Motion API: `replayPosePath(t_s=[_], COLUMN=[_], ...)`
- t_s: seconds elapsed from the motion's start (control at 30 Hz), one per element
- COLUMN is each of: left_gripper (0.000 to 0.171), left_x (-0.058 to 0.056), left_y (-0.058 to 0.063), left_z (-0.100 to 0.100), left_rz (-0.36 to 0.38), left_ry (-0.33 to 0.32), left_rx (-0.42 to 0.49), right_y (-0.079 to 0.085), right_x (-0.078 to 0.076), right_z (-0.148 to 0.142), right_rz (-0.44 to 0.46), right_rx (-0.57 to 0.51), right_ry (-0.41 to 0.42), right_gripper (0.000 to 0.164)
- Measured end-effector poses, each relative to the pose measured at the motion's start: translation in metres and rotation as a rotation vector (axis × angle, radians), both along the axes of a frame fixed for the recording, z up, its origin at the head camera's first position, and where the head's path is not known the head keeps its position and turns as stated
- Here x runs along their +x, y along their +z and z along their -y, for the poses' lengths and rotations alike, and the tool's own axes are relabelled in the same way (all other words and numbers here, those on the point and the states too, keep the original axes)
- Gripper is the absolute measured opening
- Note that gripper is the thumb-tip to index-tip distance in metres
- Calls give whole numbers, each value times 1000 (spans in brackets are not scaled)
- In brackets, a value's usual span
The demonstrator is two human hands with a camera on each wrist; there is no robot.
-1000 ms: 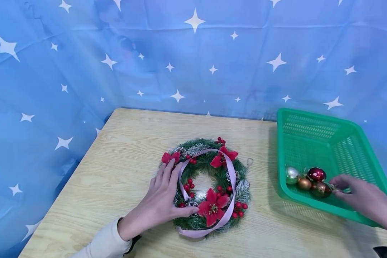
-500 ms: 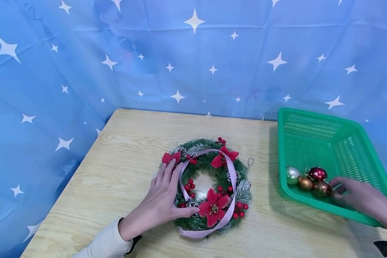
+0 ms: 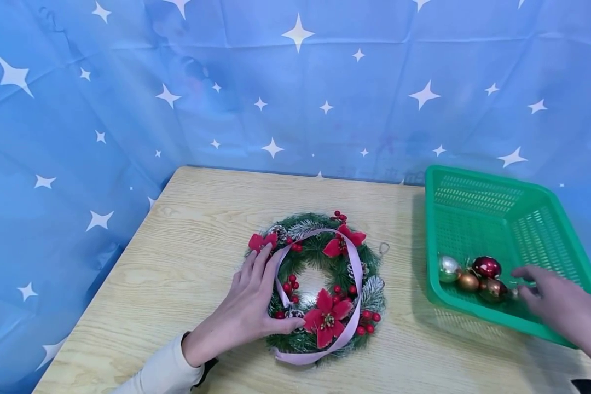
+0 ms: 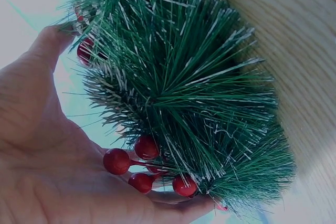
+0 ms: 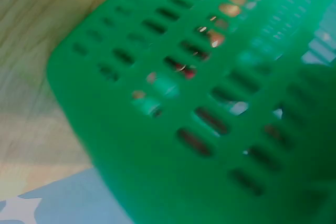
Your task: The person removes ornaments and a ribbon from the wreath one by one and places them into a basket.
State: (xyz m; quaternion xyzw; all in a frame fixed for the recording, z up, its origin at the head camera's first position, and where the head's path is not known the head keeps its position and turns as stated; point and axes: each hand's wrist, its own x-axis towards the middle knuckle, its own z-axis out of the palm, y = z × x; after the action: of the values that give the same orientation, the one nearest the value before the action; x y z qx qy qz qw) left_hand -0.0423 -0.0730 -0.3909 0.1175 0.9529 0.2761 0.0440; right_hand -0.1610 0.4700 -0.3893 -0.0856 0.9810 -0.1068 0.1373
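A green Christmas wreath with red poinsettias, berries and pinecones lies on the table. Loosely looped over it is a pale purple ribbon. My left hand rests on the wreath's left side, fingers extended and thumb spread toward the lower poinsettia. My right hand is inside the green basket, thumb and forefinger apart, holding nothing that I can see. Just left of its fingertips sits a brown bauble, beside a dark red bauble, a copper one and a silver one.
Behind the wooden table hangs a blue curtain with white stars. A small wire loop sticks out at the wreath's right edge. The right wrist view is filled mostly by the slotted basket wall, blurred.
My right hand has drawn slightly rightward from the brown bauble, and its thumb and forefinger have parted. My left hand and the wreath stay as they were.
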Motion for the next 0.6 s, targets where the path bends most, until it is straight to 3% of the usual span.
replayPosePath(t_s=[0.17, 0.27, 0.43, 0.6], left_gripper=[131, 131, 131, 129], left_x=[-1, -2, -5, -7], left_y=[1, 1, 1, 1], left_z=[2, 3, 5, 9], left_rz=[-5, -18, -9, 2], left_ry=[-22, -38, -72, -104], left_rx=[12, 11, 18, 20], right_y=[7, 9, 6, 1], right_x=[20, 34, 56, 78], right_z=[29, 53, 91, 132], right_rz=[-293, -416, -615, -687], right_rx=[-70, -160, -401, -523], right_ry=[-65, -41, 106, 267], right_gripper=[33, 34, 32, 39])
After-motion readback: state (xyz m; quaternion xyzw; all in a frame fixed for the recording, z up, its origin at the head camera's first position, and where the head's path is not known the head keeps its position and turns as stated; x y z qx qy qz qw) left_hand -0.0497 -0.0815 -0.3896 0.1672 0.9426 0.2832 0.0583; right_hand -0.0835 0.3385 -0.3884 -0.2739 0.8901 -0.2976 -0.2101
